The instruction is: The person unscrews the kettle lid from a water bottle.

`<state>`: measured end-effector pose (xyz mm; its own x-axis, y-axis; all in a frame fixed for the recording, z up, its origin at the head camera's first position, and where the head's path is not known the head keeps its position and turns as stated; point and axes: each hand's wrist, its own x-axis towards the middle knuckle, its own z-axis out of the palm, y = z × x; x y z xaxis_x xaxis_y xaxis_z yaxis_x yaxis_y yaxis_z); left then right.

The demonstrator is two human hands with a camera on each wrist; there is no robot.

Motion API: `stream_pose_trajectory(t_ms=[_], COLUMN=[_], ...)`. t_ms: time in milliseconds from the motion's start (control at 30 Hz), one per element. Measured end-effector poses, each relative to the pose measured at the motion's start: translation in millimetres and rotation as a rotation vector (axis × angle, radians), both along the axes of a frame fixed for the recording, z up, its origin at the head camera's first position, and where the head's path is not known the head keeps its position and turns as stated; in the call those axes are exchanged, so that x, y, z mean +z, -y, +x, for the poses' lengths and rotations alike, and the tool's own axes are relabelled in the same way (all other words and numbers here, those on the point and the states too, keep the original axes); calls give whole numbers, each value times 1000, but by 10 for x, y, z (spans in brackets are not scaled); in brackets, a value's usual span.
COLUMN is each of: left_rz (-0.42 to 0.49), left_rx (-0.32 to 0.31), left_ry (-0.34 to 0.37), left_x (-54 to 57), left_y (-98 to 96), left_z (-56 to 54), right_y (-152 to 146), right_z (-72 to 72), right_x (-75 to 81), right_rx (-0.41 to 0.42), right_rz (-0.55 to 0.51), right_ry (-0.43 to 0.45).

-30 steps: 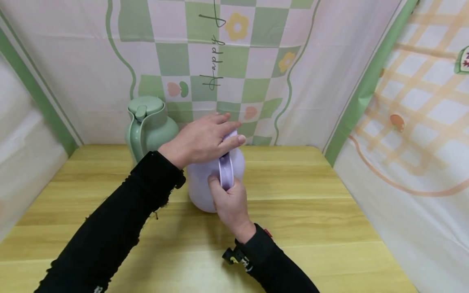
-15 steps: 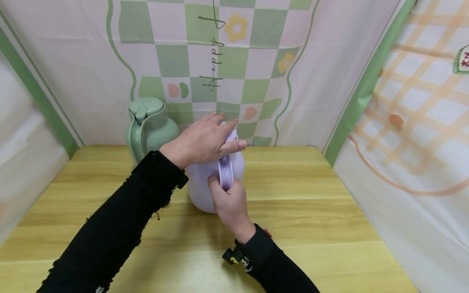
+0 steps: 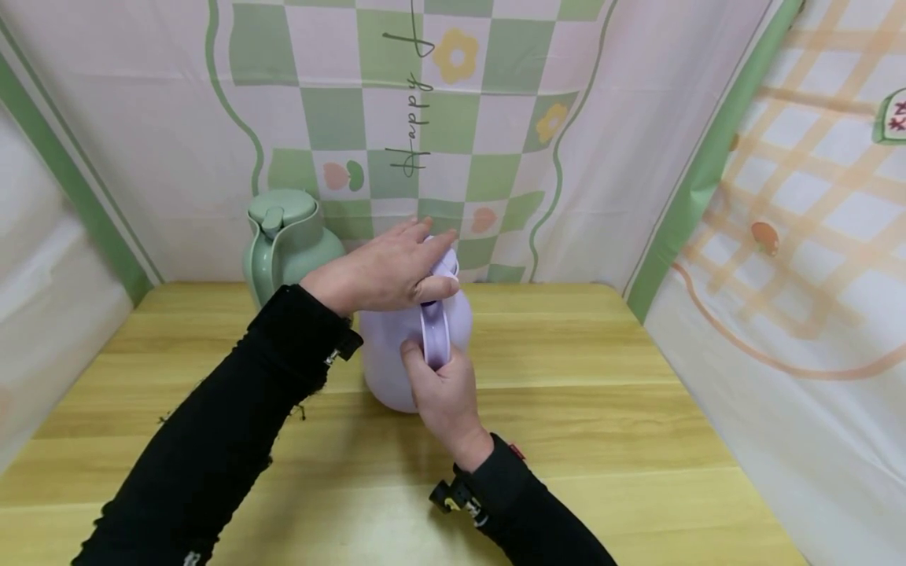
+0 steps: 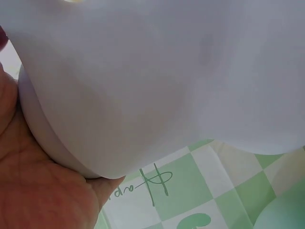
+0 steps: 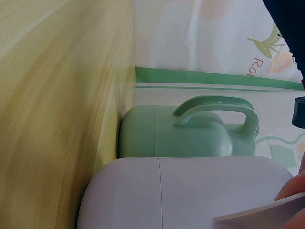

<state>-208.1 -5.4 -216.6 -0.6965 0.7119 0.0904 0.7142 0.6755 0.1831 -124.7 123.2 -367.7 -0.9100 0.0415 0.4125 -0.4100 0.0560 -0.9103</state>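
Observation:
A lavender thermos jug point(image 3: 389, 362) stands upright on the wooden table, its handle point(image 3: 436, 338) turned toward me. My right hand point(image 3: 447, 397) grips that handle low down, thumb along its left side. Across the top of the jug lies my left hand point(image 3: 385, 267), palm down, fingers spread and fairly straight, covering most of the lid point(image 3: 447, 266). The left wrist view shows the palm point(image 4: 43, 195) against the lid's edge, beside the jug's pale body point(image 4: 143, 95). In the right wrist view, fingers point(image 5: 293, 188) show at the handle.
A green thermos jug point(image 3: 293, 244) stands close behind and left of the lavender one. The wooden table point(image 3: 580, 409) ends at a checkered cloth backdrop point(image 3: 453, 118), with more printed cloth point(image 3: 793, 275) along the right side.
My left thumb has drawn in to the left over the lid, and the left wrist has shifted slightly left. The right hand and the jug stay where they were.

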Motion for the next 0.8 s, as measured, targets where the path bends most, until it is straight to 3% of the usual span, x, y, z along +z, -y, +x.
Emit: stream_pose_trajectory(t_ms=[333, 800], left_rz=[21, 97], left_rx=[35, 161], left_ry=[12, -89], left_x=[-17, -71], left_y=[-25, -124], left_z=[12, 88], right_y=[1, -13], right_z=[-2, -14], right_x=[0, -11], right_rx=[-3, 18], right_rz=[0, 29], right_ry=[18, -61])
